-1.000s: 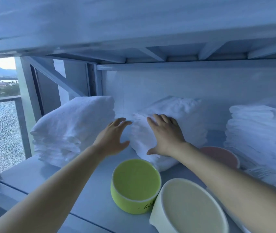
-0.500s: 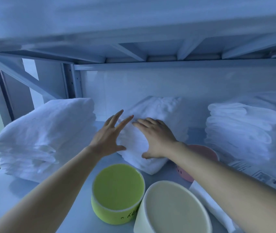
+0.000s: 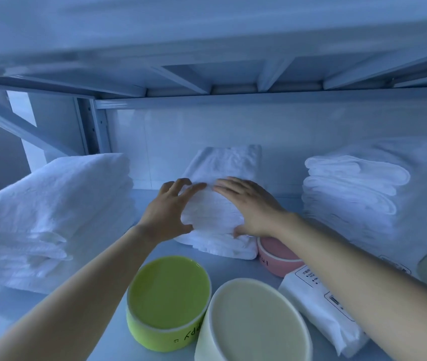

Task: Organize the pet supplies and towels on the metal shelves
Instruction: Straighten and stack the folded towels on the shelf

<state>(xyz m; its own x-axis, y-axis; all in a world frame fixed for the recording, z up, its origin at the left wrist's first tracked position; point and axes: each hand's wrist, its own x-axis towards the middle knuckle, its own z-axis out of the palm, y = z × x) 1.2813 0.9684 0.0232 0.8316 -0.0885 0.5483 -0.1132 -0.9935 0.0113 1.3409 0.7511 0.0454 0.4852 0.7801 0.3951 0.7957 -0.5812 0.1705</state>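
Observation:
A folded white towel stack (image 3: 223, 162) sits mid-shelf against the back wall. My left hand (image 3: 167, 213) cups its front left corner, with curved fingers on top and the thumb against the front. On the stack's right side my right hand (image 3: 250, 204) lies flat on top, its thumb at the front edge. A taller white towel stack (image 3: 51, 204) stands at the left and another (image 3: 358, 188) at the right. At the front are a green pet bowl (image 3: 168, 300), a cream bowl (image 3: 252, 324) and a pink bowl (image 3: 275, 259), the pink one partly behind my right forearm.
A white packet of wipes (image 3: 321, 306) lies at the front right beside the cream bowl. The upper shelf (image 3: 207, 58) hangs low overhead. A metal upright and diagonal brace (image 3: 90, 126) stand at the back left. Bare shelf surface (image 3: 98, 256) shows between the left stack and the bowls.
The view swung right and closer. My left hand closed in from beside the middle stack onto its front left corner. My right hand stayed on top.

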